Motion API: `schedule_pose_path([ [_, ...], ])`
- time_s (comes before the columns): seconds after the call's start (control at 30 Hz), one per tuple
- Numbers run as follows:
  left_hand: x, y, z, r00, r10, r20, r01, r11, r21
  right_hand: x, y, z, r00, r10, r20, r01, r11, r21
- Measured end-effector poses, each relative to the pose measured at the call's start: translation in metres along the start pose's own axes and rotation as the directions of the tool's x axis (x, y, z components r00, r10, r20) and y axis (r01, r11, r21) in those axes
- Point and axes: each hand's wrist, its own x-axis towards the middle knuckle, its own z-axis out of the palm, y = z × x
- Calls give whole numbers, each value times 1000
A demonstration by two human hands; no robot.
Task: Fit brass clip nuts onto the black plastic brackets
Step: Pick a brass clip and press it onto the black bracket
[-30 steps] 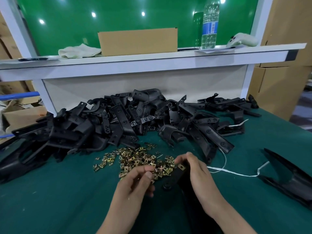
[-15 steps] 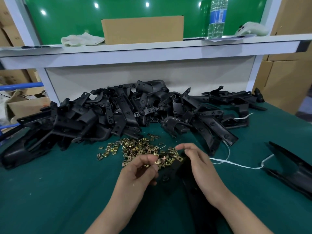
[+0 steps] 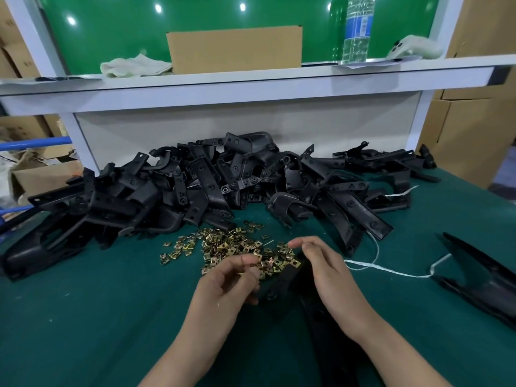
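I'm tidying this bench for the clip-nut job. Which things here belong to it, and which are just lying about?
For the job:
clip nuts
bracket pile
lone bracket beside the nuts

Lying about:
bottle
box
cloth
string

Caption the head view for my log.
Left hand and right hand at a black bracket by loose brass clip nuts, bracket pile behind.
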Motion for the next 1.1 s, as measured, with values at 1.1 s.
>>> schedule_pose_path([
  [1.1,2,-4,-1,1000,-19,18,20,1000,-17,0,3,1,1000,-13,24,14,1000,-22],
])
